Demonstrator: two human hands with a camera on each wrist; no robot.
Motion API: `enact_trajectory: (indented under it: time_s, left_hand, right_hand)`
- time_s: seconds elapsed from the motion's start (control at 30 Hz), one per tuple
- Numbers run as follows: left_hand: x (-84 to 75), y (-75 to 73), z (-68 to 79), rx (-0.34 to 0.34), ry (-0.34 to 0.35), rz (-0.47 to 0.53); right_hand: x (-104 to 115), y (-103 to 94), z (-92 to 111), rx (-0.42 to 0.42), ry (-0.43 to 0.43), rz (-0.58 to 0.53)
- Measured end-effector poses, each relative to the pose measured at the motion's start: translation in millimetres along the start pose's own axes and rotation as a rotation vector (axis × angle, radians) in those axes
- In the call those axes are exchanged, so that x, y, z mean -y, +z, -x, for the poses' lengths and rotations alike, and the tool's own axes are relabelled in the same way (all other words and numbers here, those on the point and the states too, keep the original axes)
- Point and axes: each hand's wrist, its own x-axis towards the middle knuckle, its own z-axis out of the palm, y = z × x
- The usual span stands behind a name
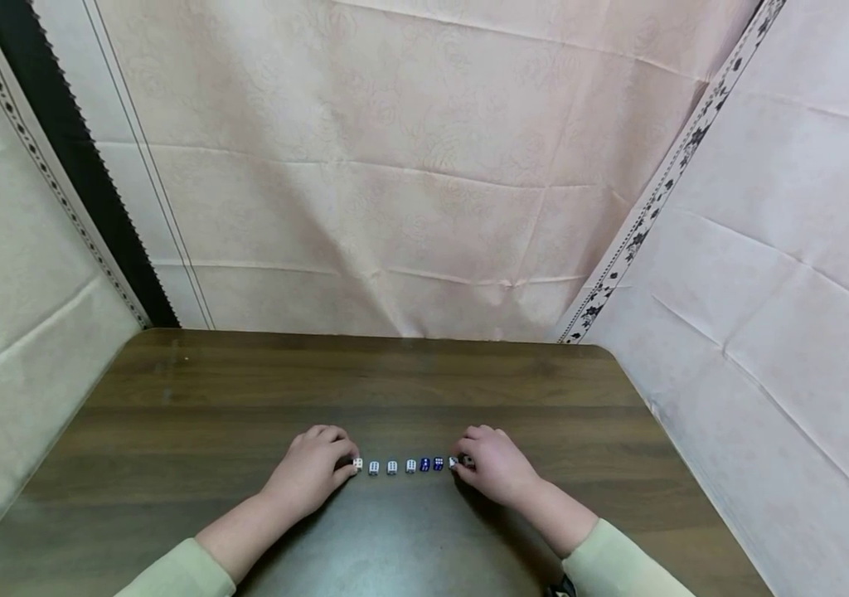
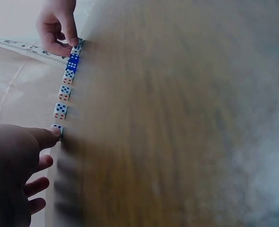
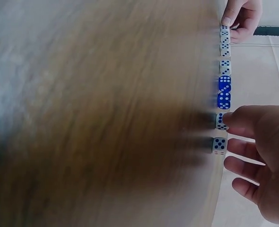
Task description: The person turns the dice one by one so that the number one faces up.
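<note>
A row of small dice runs left to right across the wooden table (image 1: 305, 547). My left hand (image 1: 312, 468) pinches the white die (image 2: 57, 127) at the row's left end between thumb and finger. White dice (image 1: 392, 468) with gaps between them follow, then two blue dice (image 3: 224, 92) side by side. Just right of the blue pair, my right hand (image 1: 497, 464) pinches another white die (image 3: 220, 121), the thumb at its near face. One more white die (image 3: 219, 145) stands at the right end, close by the right hand's other fingers, partly hidden in the head view.
Pale cloth (image 1: 395, 166) hangs behind the table, with further cloth panels (image 1: 783, 249) along both sides. A dark strip (image 1: 89, 157) shows at the back left corner. Pale green sleeves (image 1: 618, 560) cover both forearms, and a dark band sits at the right sleeve.
</note>
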Motion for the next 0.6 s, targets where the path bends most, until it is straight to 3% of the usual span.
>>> enact_trajectory:
  time_s: [0.6]
  left_hand:
    - [0.5, 0.6, -0.6, 0.01, 0.003, -0.012]
  right_hand:
    - [4.0, -3.1, -1.5, -0.001, -0.021, -0.001]
